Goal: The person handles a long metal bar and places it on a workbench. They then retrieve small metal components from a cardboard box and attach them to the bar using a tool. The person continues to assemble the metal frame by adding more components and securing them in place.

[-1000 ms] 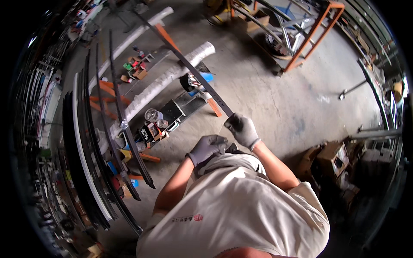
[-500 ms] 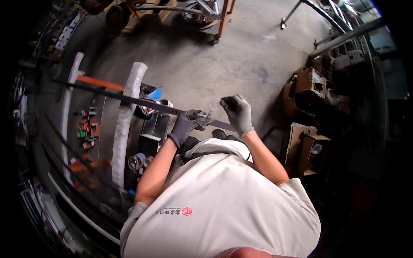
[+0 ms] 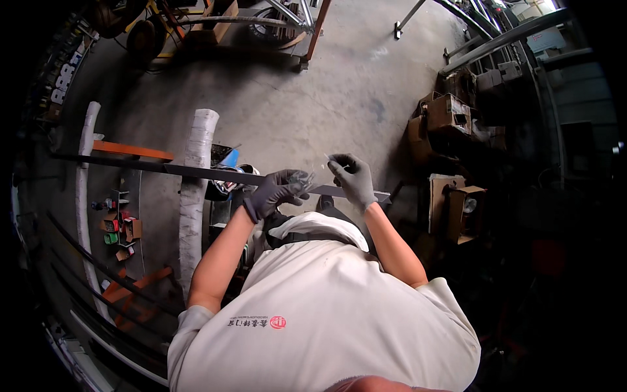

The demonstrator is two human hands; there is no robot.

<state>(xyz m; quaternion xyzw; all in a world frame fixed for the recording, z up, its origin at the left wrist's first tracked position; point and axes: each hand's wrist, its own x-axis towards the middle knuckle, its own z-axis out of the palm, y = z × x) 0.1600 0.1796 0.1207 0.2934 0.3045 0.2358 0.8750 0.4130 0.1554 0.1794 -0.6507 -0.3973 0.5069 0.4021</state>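
A long dark bar [image 3: 225,174] crosses in front of me, lying over the white-wrapped rails at the left. Both my hands wear grey gloves. My left hand [image 3: 273,195], beside the bar, is closed on a small bunch of clear plastic [image 3: 303,179], perhaps a bag or loose pieces; its exact kind is not plain. To the right, my right hand [image 3: 356,181] is raised at the bar near its right end. Its thumb and forefinger pinch a thin clear piece [image 3: 326,156], too small to name.
Two wrapped rails [image 3: 196,140] stretch away at the left, with an orange beam [image 3: 134,151] between them. Small boxes [image 3: 132,228] lie beyond. Cardboard boxes [image 3: 449,114] are piled at the right. A wheeled cart [image 3: 305,62] stands on the far floor.
The view has shifted a little. My left hand has turned, its clear plastic now held up over the bar. My right hand still pinches its small piece, slightly lower.
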